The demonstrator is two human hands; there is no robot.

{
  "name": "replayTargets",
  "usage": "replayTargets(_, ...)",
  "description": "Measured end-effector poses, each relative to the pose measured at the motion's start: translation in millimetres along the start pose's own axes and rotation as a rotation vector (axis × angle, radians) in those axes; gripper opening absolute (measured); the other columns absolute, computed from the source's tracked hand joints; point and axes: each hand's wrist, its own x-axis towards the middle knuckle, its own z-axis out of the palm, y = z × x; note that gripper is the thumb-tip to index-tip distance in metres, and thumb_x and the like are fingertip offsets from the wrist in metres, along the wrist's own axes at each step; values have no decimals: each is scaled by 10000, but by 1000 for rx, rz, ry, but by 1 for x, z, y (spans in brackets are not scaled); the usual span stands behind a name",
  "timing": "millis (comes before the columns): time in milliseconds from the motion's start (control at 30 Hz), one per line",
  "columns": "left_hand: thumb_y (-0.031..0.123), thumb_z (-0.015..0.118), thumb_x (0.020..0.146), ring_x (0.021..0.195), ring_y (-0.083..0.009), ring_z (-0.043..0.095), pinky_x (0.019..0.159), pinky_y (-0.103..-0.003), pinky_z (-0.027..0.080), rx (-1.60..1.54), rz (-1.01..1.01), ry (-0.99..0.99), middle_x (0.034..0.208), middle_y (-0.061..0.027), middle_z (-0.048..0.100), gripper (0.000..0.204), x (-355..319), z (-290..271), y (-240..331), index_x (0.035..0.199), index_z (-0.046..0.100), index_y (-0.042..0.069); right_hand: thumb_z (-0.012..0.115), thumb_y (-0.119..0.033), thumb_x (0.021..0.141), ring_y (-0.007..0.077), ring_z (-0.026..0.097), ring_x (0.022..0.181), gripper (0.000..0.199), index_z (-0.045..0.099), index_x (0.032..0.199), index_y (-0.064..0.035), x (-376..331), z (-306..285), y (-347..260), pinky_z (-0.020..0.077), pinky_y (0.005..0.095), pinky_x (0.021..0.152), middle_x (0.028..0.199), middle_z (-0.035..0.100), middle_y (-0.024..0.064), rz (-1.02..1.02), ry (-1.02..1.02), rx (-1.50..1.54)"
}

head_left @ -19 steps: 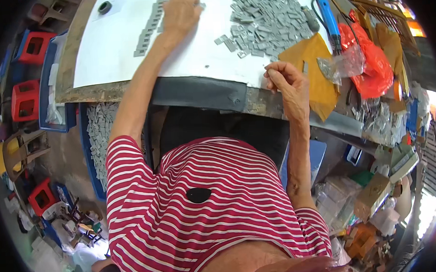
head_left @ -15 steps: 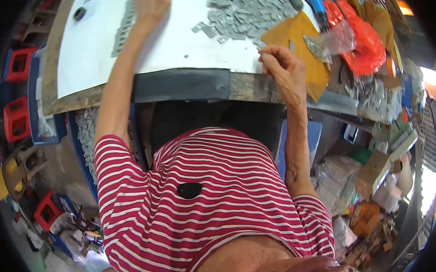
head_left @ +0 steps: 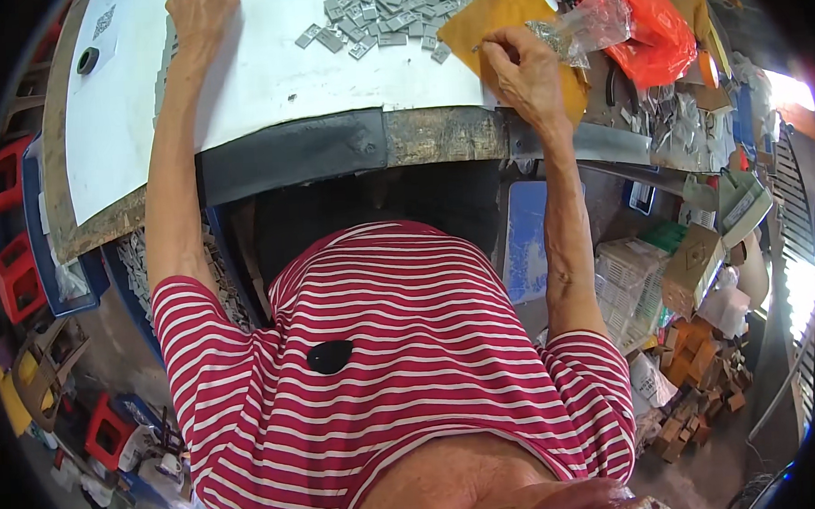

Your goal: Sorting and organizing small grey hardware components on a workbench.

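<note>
Left hand [head_left: 202, 20], upper left of frame: fingers cut off by top edge, I can't tell their grip | column of flat grey tiles [head_left: 161, 81] beside that wrist | right hand [head_left: 529, 78], upper right: fingers curled over mustard-brown paper envelope [head_left: 466, 23], contents hidden from me | loose grey rectangular pieces [head_left: 388, 17], upper centre, on white-covered bench [head_left: 313, 75]

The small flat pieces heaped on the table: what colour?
The pieces are grey, seen best in the head view.

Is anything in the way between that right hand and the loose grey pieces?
Yes, part of the yellow-brown paper lies between the right hand and the grey pieces; it looks low, likely easy to reach over.
</note>
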Motion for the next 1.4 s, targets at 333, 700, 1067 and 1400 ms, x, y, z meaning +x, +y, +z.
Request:
replayTargets(333,24,558,647,805,-318,507,729,-392,393,-411,150,-51,795,-151,539,114,-26,-58,53,752,601,9,549,-158,746,330,566,744,158,576,783,-7,-2,13,-3,440,395,661,794,579,173,-36,6,-110)
replayTargets(700,100,584,743,860,-268,521,782,-362,403,-396,143,-200,868,-104,594,173,-60,-48,76,899,623,36,557,-158,734,268,575,640,146,532,761,-16,-2,13,-4,443,361,587,709,574,135,49,-17,-51)
replayTargets(1067,96,614,734,815,-236,513,753,-353,415,-292,189,-214,835,-89,579,151,-63,-39,89,875,619,43,544,-103,725,250,572,604,96,501,740,-19,-7,18,-13,444,342,563,689,563,125,25,17,-22)
replayTargets(1400,66,623,714,791,-228,495,742,-345,412,-322,253,-230,821,-64,570,90,-64,-38,81,796,589,50,592,-72,737,52,492,582,126,589,831,11,-10,17,-14,403,204,525,649,563,6,150,47,385)
